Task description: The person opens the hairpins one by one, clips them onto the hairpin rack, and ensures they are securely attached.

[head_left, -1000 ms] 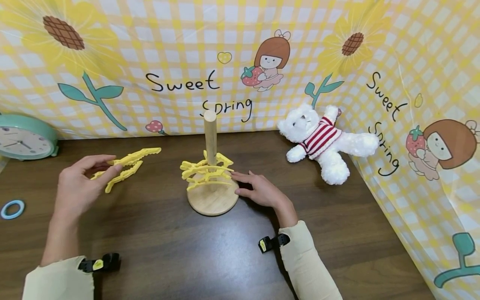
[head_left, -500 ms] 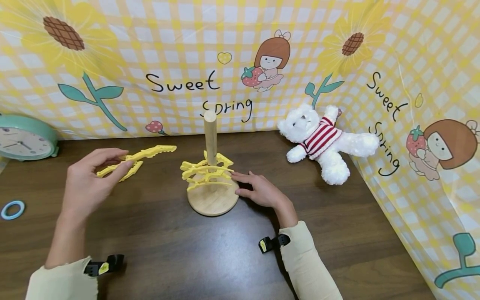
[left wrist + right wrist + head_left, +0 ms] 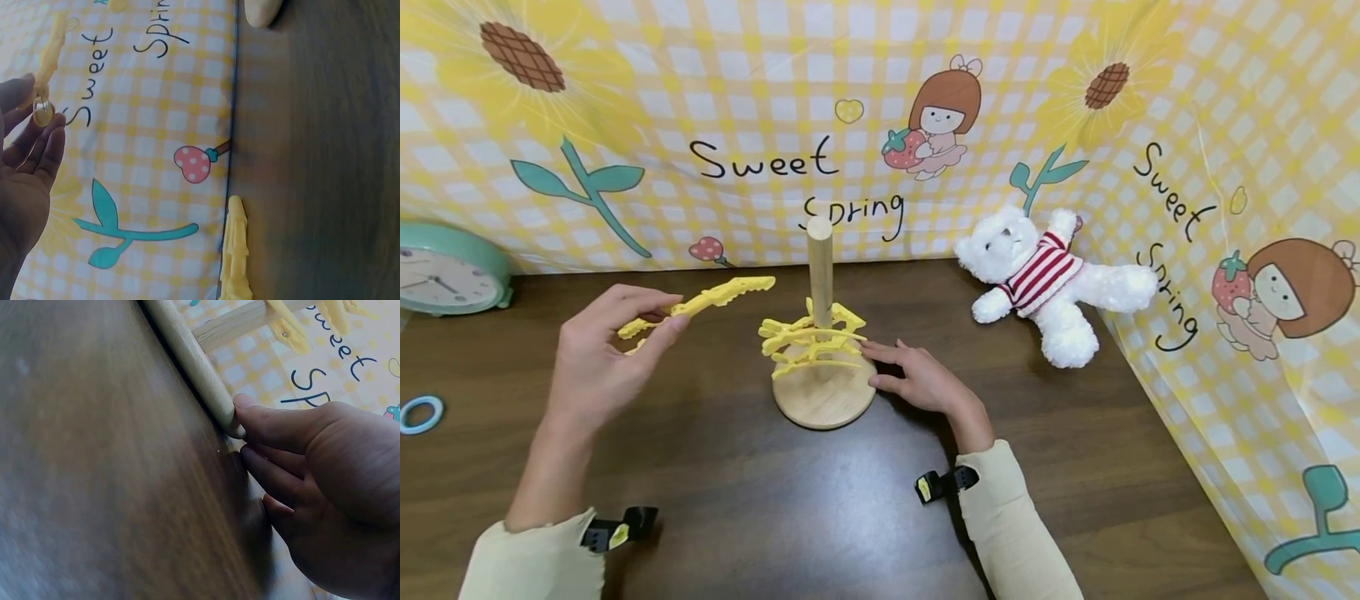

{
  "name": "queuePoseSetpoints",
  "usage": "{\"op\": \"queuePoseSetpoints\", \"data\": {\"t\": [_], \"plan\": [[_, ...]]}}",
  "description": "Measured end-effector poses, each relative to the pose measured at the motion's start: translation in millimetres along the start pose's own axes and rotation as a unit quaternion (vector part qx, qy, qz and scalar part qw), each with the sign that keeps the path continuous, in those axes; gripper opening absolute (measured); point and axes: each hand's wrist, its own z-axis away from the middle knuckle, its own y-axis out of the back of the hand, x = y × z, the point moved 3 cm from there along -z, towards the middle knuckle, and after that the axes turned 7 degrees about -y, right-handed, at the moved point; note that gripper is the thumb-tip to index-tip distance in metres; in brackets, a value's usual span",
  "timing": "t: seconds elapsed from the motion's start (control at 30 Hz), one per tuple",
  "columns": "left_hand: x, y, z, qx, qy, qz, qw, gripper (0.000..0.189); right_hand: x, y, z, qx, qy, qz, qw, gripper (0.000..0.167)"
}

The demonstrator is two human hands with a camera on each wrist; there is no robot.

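Note:
My left hand (image 3: 606, 354) pinches a yellow alligator hair clip (image 3: 726, 293) between thumb and fingers, left of the stand. In the left wrist view, this hair clip (image 3: 53, 47) points away from the fingertips, and a metal spring shows on it. My right hand (image 3: 925, 379) touches the right rim of the wooden stand's round base (image 3: 823, 407) with thumb and fingertips. The stand's post (image 3: 822, 271) rises upright from the base. Several yellow hair clips (image 3: 812, 337) hang about the post low down, crossing each other. Another yellow clip (image 3: 236, 256) shows in the left wrist view, mostly hidden behind my left hand in the head view.
A white teddy bear (image 3: 1037, 287) in a striped shirt lies at the back right. A green clock (image 3: 452, 271) stands at the far left, with a light blue ring (image 3: 421, 414) on the wooden table (image 3: 737, 517) in front. Patterned cloth (image 3: 760, 100) covers the back and right side.
My left hand has moved right and a little up with its hair clip, nearer the post. My right hand has stayed at the base; the stand and its clips have not shifted.

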Motion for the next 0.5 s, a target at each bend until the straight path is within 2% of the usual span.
{"op": "queuePoseSetpoints", "data": {"t": [0.3,0.5], "plan": [[25.5,-9.8,-11.9,0.003,-0.050,-0.009,0.9987,0.036,-2,1,-0.8,0.001,0.013,0.000,0.9999,0.051],[29.2,-17.3,-13.5,-0.009,-0.061,-0.008,0.9981,0.037,-2,1,-1.0,-0.002,0.010,0.001,0.9999,0.051]]}}
